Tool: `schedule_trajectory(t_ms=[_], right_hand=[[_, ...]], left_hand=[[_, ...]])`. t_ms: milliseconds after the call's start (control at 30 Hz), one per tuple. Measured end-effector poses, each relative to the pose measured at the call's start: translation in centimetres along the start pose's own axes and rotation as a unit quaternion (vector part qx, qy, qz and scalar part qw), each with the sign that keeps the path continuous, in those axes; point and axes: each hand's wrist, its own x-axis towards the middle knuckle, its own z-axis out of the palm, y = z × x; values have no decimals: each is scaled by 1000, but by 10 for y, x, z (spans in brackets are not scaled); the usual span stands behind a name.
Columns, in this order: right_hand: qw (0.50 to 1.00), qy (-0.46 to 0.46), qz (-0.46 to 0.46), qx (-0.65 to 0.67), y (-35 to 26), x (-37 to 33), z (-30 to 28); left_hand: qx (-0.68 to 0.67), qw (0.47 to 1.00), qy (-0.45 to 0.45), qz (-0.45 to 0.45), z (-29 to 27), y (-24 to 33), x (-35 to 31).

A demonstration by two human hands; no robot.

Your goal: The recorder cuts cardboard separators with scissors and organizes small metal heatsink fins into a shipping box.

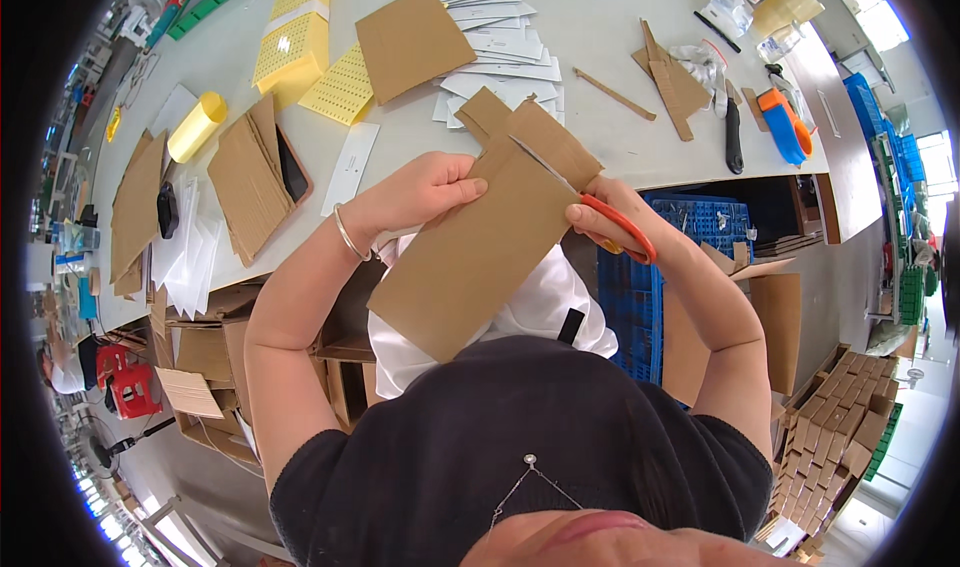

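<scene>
A long piece of brown cardboard (pixel 470 257) slants across the space over my lap, at the near edge of the table. My left hand (pixel 440 189) is closed on its left edge, thumb on top. In my right hand (pixel 608 210) are scissors (pixel 636 239) with orange-red handles, the fingers wrapped round them. One scissor blade lies over the upper part of the cardboard, pointing up and left; the other blade is hidden. Just beyond, a smaller cardboard strip (pixel 484 115) juts out at the upper left of the piece.
On the white table (pixel 600 57) are a square cardboard sheet (pixel 415 45), stacked white slips (pixel 505 47), yellow perforated sheets (pixel 295 37) and cardboard stacks (pixel 245 182). A black-handled knife (pixel 734 139) and a blue-orange tape dispenser (pixel 785 127) lie right. Blue crates (pixel 632 312) stand below.
</scene>
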Motion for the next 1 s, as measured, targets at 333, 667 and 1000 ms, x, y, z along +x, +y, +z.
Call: schedule_trajectory(t_ms=[333,667,1000], right_hand=[[998,38,19,38,7,7,1],[987,0,-83,141,19,9,-5],[993,73,15,93,28,1,-9]], left_hand=[[-46,998,-36,-17,-6,16,4],[-68,995,-69,-4,2,11,19],[-51,992,-105,-47,-6,22,42]])
